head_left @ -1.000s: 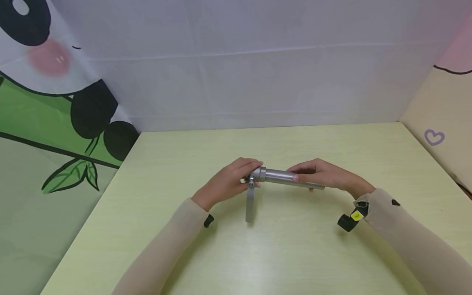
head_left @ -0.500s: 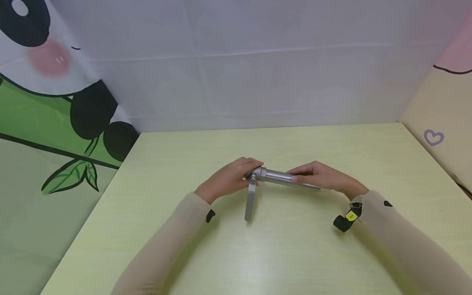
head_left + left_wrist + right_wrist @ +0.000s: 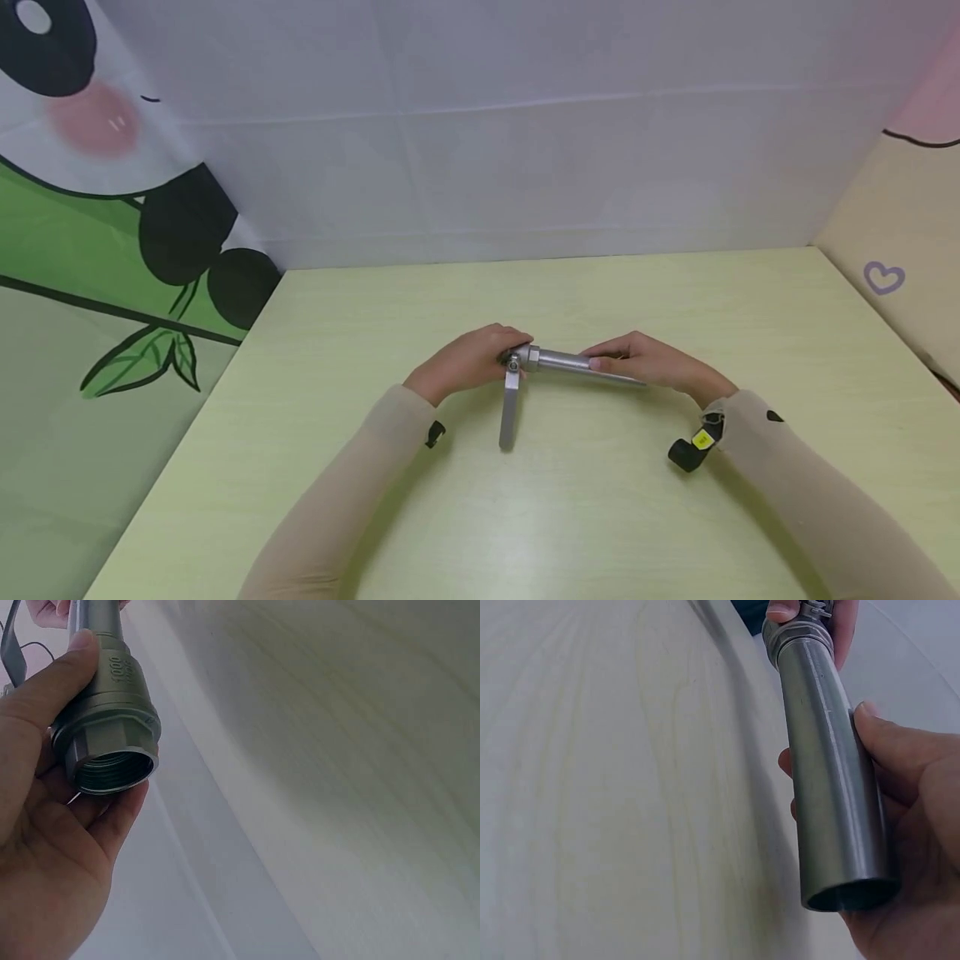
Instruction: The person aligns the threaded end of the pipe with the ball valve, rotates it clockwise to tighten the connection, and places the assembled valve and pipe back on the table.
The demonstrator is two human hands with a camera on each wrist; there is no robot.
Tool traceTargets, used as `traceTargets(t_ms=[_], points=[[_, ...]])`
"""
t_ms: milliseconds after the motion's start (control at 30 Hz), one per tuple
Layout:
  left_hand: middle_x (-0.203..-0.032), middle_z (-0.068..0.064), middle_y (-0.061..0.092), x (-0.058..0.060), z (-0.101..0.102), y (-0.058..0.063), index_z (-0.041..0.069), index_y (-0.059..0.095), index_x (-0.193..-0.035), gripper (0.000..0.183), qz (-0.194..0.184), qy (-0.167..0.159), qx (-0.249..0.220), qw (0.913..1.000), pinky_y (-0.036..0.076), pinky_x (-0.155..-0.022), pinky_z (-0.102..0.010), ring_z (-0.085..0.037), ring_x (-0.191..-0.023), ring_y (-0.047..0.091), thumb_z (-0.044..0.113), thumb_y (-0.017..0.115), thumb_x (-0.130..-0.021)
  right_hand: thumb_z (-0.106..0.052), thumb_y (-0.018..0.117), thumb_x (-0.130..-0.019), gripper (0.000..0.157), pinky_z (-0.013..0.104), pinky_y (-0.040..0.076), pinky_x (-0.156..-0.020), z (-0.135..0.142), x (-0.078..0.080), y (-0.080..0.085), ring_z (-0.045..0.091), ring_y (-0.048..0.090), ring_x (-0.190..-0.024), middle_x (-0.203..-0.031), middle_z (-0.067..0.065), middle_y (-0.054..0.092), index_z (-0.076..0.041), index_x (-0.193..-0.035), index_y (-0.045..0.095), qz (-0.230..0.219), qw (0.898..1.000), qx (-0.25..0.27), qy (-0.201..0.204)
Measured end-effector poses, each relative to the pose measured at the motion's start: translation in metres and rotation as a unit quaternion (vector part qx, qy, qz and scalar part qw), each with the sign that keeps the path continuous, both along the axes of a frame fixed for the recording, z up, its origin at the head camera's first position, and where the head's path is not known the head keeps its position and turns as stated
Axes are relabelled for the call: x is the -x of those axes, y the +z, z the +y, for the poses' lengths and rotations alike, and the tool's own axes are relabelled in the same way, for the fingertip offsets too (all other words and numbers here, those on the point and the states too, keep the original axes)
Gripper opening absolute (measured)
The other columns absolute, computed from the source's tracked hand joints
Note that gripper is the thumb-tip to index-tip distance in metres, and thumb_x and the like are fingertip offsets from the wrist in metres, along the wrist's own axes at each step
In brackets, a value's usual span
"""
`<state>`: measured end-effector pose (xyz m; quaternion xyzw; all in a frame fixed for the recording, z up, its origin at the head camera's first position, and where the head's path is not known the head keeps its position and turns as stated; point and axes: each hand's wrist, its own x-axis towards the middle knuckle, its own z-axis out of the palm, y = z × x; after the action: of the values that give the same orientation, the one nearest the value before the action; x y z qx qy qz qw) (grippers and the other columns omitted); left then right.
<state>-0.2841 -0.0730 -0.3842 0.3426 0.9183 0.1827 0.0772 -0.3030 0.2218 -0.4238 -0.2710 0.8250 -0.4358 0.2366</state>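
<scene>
A metal ball valve with a threaded open end sits in my left hand, thumb on top of its body and fingers beneath. Its flat lever handle points toward me in the head view. Joined to the valve's right side is a smooth steel pipe, its open end facing the right wrist camera. My right hand grips this pipe, thumb along one side and fingertips showing round the other. Valve and pipe form one nearly level line, held just over the table. Fingers hide part of the valve body.
Beneath both hands lies the pale wood-grain table. A plain light cloth backdrop rises along its far edge, with printed panels at left and right. A black camera mount hangs off the right wrist.
Both hands keep hold of the valve and pipe. The right hand and its forearm have shifted slightly left, and the pipe's free end shows less. The left wrist has edged right.
</scene>
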Motion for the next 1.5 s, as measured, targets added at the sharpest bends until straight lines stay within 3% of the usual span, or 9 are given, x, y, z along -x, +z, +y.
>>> traceTargets(t_ms=[200,433,833,1133,1267,1400,1500], points=[[-0.125,-0.006,0.063,0.005,0.001,-0.002,0.007,0.057,-0.133,0.054,-0.017,0.008,0.016,0.9997,0.048,-0.101,-0.031,-0.019,-0.115,0.057,0.023,0.075,-0.085,-0.030,0.058,-0.098,0.035,0.028,0.044,-0.077,-0.002,0.002,-0.001,0.020,0.051,-0.089,-0.111,0.008,0.066,-0.012,-0.127,0.064,0.005,1.000,-0.005,-0.005],[-0.116,-0.003,0.063,0.009,0.002,-0.006,0.010,0.057,-0.131,0.046,-0.037,0.018,0.035,0.9986,0.050,-0.094,-0.028,-0.014,-0.104,0.056,0.017,0.072,-0.088,-0.031,0.058,-0.097,0.035,0.027,0.044,-0.078,-0.004,0.007,-0.005,0.019,0.052,-0.090,-0.111,0.007,0.067,-0.013,-0.126,0.065,0.015,1.000,-0.005,-0.003],[-0.123,-0.005,0.062,0.012,0.007,-0.010,0.009,0.052,-0.138,0.046,-0.060,0.032,0.045,0.9966,0.047,-0.100,-0.030,-0.017,-0.110,0.056,0.010,0.063,-0.093,-0.026,0.056,-0.099,0.034,0.026,0.045,-0.080,-0.001,0.014,-0.007,0.017,0.054,-0.090,-0.111,0.010,0.068,-0.006,-0.125,0.064,0.026,1.000,-0.008,0.000],[-0.131,-0.006,0.060,0.013,0.008,-0.013,0.011,0.053,-0.137,0.045,-0.069,0.049,0.051,0.9951,0.044,-0.106,-0.032,-0.020,-0.122,0.054,0.013,0.064,-0.093,-0.031,0.058,-0.097,0.035,0.029,0.045,-0.085,-0.004,0.014,-0.007,0.016,0.056,-0.095,-0.116,0.008,0.068,-0.011,-0.124,0.066,0.040,0.999,-0.029,-0.015],[-0.140,-0.008,0.053,0.013,0.009,-0.014,0.011,0.047,-0.142,0.052,-0.072,0.065,0.057,0.9936,0.040,-0.112,-0.035,-0.023,-0.131,0.048,0.017,0.064,-0.094,-0.033,0.058,-0.097,0.035,0.027,0.044,-0.081,-0.004,0.013,-0.007,0.016,0.055,-0.093,-0.117,0.006,0.068,-0.013,-0.124,0.066,0.065,0.996,-0.049,-0.020],[-0.148,-0.009,0.044,0.010,0.005,-0.017,0.012,0.042,-0.146,0.052,-0.062,0.078,0.079,0.9919,0.036,-0.114,-0.038,-0.028,-0.136,0.042,0.015,0.059,-0.096,-0.031,0.053,-0.100,0.037,0.028,0.042,-0.073,-0.005,0.009,-0.003,0.016,0.051,-0.084,-0.106,0.007,0.068,-0.008,-0.126,0.064,0.111,0.990,-0.086,-0.008],[-0.153,-0.011,0.037,0.005,-0.001,-0.014,0.014,0.039,-0.148,0.052,-0.048,0.095,0.091,0.9902,0.030,-0.117,-0.049,-0.033,-0.139,0.037,0.017,0.055,-0.099,-0.027,0.051,-0.101,0.037,0.036,0.047,-0.079,-0.004,0.002,0.005,0.021,0.054,-0.091,-0.108,0.009,0.067,-0.004,-0.129,0.060,0.151,0.981,-0.117,-0.010]])
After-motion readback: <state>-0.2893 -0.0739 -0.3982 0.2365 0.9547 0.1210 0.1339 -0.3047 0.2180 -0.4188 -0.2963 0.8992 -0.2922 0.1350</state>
